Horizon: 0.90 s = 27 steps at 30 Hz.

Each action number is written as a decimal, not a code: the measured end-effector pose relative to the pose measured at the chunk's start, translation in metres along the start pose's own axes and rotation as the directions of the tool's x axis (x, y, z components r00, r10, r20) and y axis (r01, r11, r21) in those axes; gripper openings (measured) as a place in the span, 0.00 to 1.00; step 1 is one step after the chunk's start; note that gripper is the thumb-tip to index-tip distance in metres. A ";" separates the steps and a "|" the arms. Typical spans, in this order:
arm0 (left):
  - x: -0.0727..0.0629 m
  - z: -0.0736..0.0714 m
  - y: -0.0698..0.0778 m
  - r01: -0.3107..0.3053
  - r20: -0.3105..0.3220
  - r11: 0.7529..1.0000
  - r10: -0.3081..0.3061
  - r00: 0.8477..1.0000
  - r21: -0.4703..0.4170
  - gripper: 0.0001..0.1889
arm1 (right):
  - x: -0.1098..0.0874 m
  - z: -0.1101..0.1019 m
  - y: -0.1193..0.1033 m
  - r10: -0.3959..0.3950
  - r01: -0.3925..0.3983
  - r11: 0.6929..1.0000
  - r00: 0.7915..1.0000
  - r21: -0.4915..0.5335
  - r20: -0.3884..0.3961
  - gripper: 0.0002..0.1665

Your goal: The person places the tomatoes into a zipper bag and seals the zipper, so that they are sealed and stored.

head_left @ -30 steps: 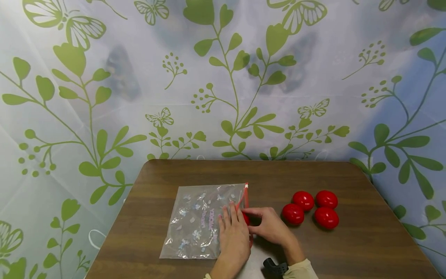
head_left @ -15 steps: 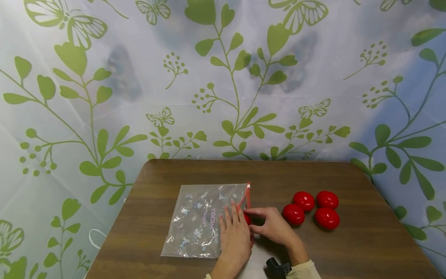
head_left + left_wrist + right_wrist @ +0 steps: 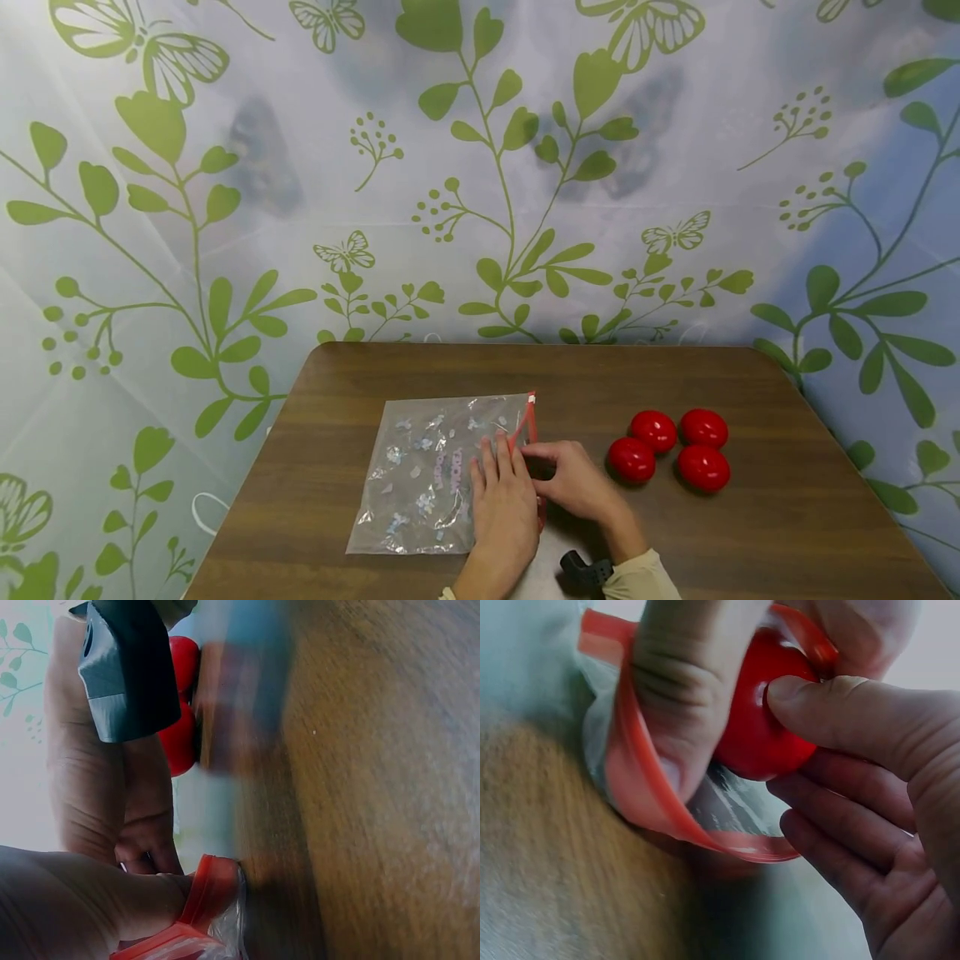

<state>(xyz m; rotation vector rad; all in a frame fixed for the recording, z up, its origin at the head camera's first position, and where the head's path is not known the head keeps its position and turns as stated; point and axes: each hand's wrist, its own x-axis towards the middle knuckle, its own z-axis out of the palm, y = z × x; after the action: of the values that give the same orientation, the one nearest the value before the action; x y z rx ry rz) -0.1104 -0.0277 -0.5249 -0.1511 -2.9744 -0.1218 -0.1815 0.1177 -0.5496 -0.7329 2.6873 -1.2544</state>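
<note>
Left hand (image 3: 504,510): fingers flat, straight on clear printed plastic bag (image 3: 416,475), thumb inside its red zip rim (image 3: 641,784); right hand (image 3: 579,485) pinches glossy red egg-shaped object (image 3: 759,742) at bag's mouth. Slack rim could snag it; loose pinch, it slips.

- Bag (image 3: 412,483), left: thin, clear plastic; smooth, glossy, lightly creased, with bright highlights.
- Bag rim (image 3: 649,780): red plastic strip; smooth, semi-translucent, low sheen.
- Red ovoid (image 3: 757,746) at bag mouth: smooth, glossy.
- Four red ovoids (image 3: 703,469), right: smooth, high gloss.
- Counter (image 3: 795,500): brown wood-grain surface; low sheen.
- Backdrop (image 3: 300,167), far side: printed sheet; smooth, faintly creased; fibre type indeterminable.
- Sleeve (image 3: 641,579), near side: matt cloth.
- Wrist device (image 3: 131,682): dark, plastic-like, smooth, satin.
</note>
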 end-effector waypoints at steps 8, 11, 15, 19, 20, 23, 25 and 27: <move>0.001 -0.003 0.004 -0.012 0.064 1.000 0.012 0.998 0.010 0.45 | -0.003 -0.001 0.013 -0.008 0.008 0.999 1.000 0.035 -0.005 0.27; 0.001 -0.002 0.004 -0.004 0.070 1.000 0.004 0.998 0.009 0.44 | -0.003 -0.001 0.015 -0.013 0.013 0.999 1.000 0.029 -0.001 0.26; 0.001 0.001 0.003 -0.002 0.045 1.000 0.001 0.999 0.026 0.44 | 0.000 0.002 0.010 -0.013 0.013 0.999 1.000 0.032 -0.007 0.25; 0.001 0.003 0.002 -0.005 -0.013 0.999 0.006 1.000 0.032 0.45 | 0.004 0.010 0.005 -0.026 0.028 0.998 0.999 0.054 -0.036 0.24; 0.001 0.004 0.002 -0.007 -0.029 0.999 0.008 1.000 0.033 0.45 | 0.006 0.013 0.004 -0.026 0.029 0.997 0.999 0.066 -0.041 0.24; 0.001 0.004 0.001 -0.007 -0.074 1.000 0.009 0.997 0.029 0.44 | 0.009 0.020 0.001 -0.013 0.018 0.992 0.999 0.126 -0.046 0.24; 0.001 0.005 0.001 -0.009 -0.089 0.999 0.012 0.996 0.031 0.44 | 0.010 0.024 0.000 0.005 0.003 0.986 0.999 0.166 -0.048 0.24; 0.002 0.005 0.001 -0.012 -0.101 0.999 0.015 0.995 0.034 0.43 | 0.011 0.026 -0.001 0.015 -0.004 0.982 0.998 0.187 -0.055 0.24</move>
<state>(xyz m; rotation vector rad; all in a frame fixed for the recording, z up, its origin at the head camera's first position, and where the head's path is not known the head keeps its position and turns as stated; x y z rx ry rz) -0.1130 -0.0262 -0.5294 -0.1563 -2.8725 -0.0754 -0.1834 0.0941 -0.5651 -0.6688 2.5646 -1.5212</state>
